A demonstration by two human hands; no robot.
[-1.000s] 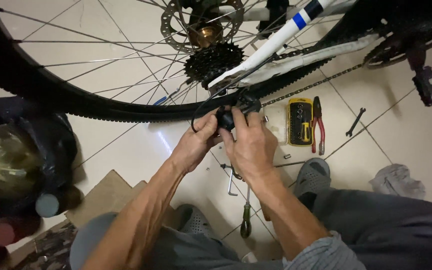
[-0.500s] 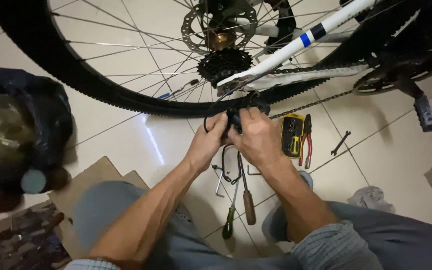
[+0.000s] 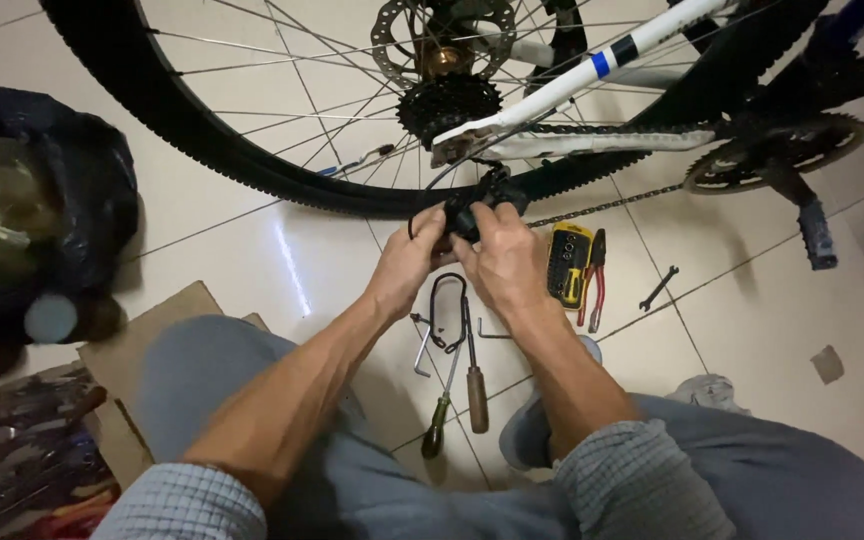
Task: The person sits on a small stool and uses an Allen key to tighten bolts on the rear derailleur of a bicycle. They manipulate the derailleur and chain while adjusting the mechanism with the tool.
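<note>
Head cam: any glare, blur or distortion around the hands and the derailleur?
Head view: a bluish-white glare streak on the floor tiles left of the left hand; both hands, right hand included, and the black derailleur are fairly sharp but dim; the plastic bag at left is soft; wide-angle bowing curves the tyre.

Both hands, left hand [image 3: 407, 262] and right hand [image 3: 500, 262], clasp the black derailleur [image 3: 480, 205] just below the bicycle wheel [image 3: 252, 150]; screwdrivers [image 3: 457, 385] and pliers [image 3: 595, 275] lie on the tiled floor [image 3: 752, 330] nearby.

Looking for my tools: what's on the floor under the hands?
Under the left hand and right hand: two screwdrivers, hex keys, a black hook. Anything beneath the forearms stays hidden.
</note>
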